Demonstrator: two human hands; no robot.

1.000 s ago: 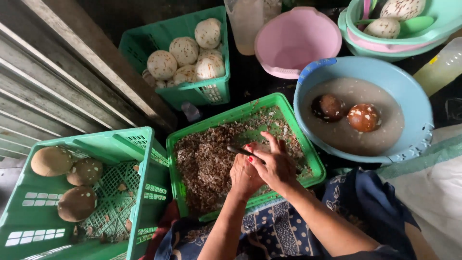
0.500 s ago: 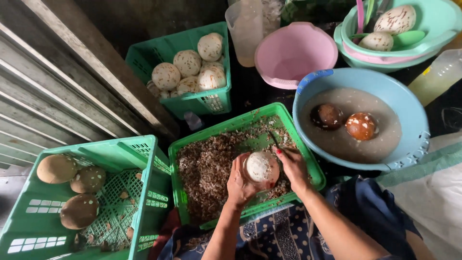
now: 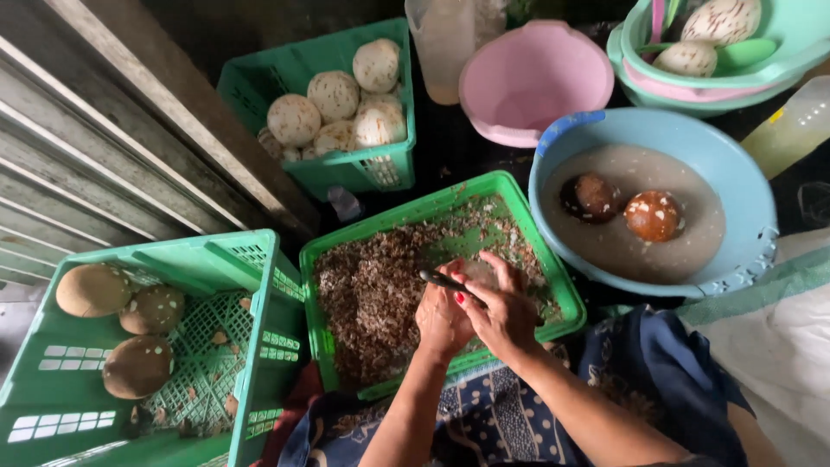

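Floor: dark ground beside slanted grey boards [image 3: 104,147], crowded with crates and basins.
Blue basin [image 3: 743,225]: murky water, two brown fruits floating.
Left crate [image 3: 259,285]: three brown fruits.
Far crate [image 3: 389,169]: pale peeled fruits.
Middle crate [image 3: 527,225]: full of peelings, under both hands.
Left hand [image 3: 443,318]: fingers closed around a pale fruit [image 3: 480,274].
Right hand [image 3: 501,313]: fingers gripping a dark knife [image 3: 441,279] against the fruit.

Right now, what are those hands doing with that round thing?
A person's left hand and right hand hold a pale round coconut-like ball and a thin dark tool over the green plastic tray of brown shavings. Two brown balls sit in the blue basin of murky water.
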